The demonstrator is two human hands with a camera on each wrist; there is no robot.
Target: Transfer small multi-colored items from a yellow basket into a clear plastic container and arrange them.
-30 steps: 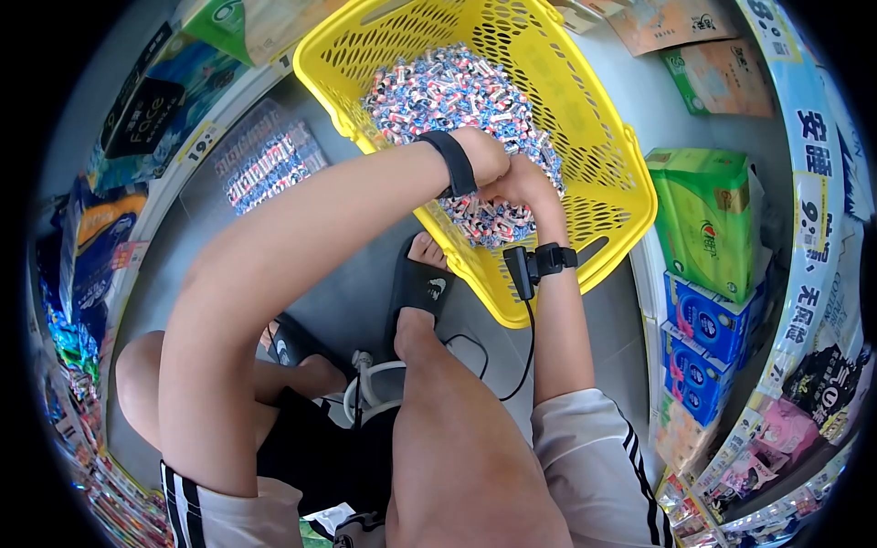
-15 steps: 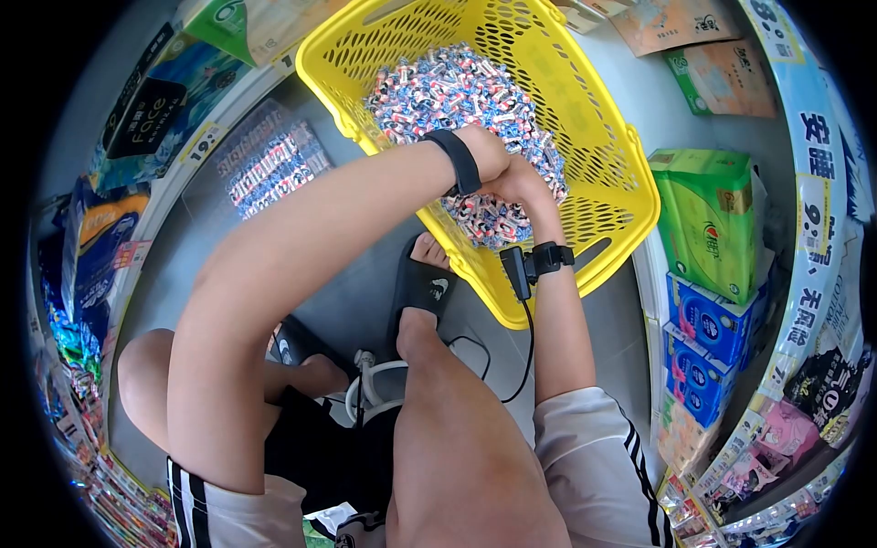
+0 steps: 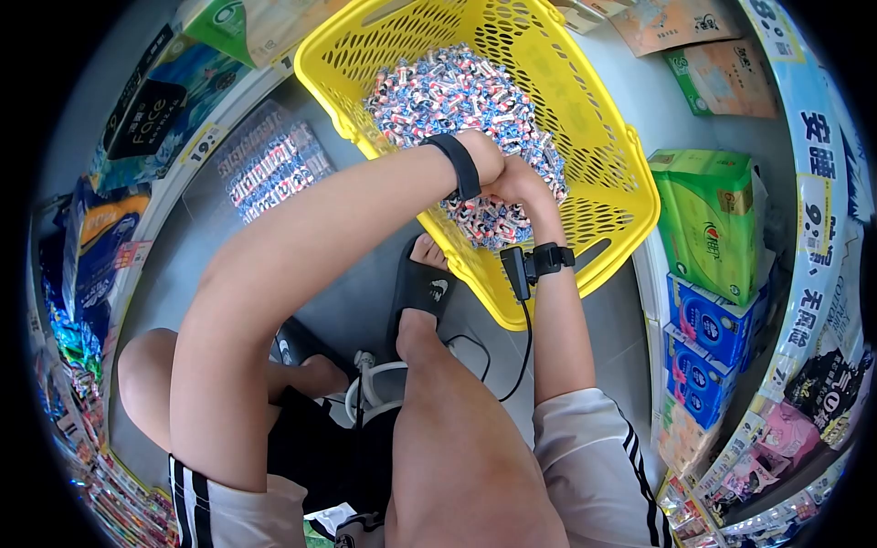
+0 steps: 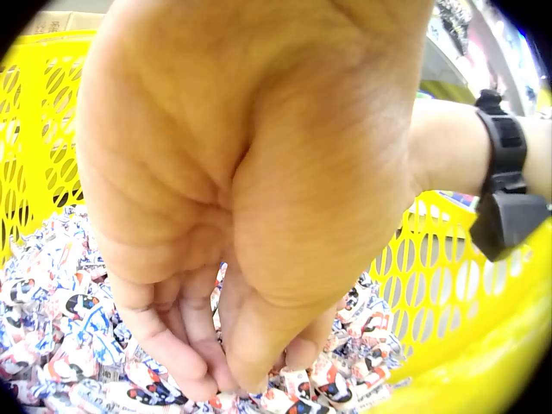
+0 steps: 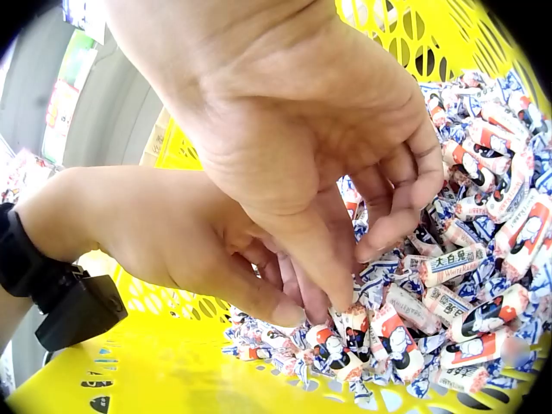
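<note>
Wrapped candies (image 3: 457,96), white with blue, red and black print, lie heaped in a yellow shopping basket (image 3: 612,155). Both hands meet low over the near part of this heap. My left hand (image 4: 216,190) points down, its fingers bent and its thumb close beside them, pinching at a candy. From the other side my right hand (image 5: 319,138) reaches in with curled fingers, its thumb tip right at an upright candy (image 5: 355,326). In the right wrist view the left thumb (image 5: 286,312) is beside the right one. The hands partly hide what lies between the fingertips.
A clear pack of candies in rows (image 3: 274,169) lies on the grey floor left of the basket. Shelves with tissue packs (image 3: 703,224) and blue packs (image 3: 699,315) flank the right side; more packages (image 3: 151,119) stand left. The person's sandalled foot (image 3: 425,279) is near the basket.
Both hands stay together over the candies in the basket. The left forearm shifts very slightly; the basket and the heap look the same.
</note>
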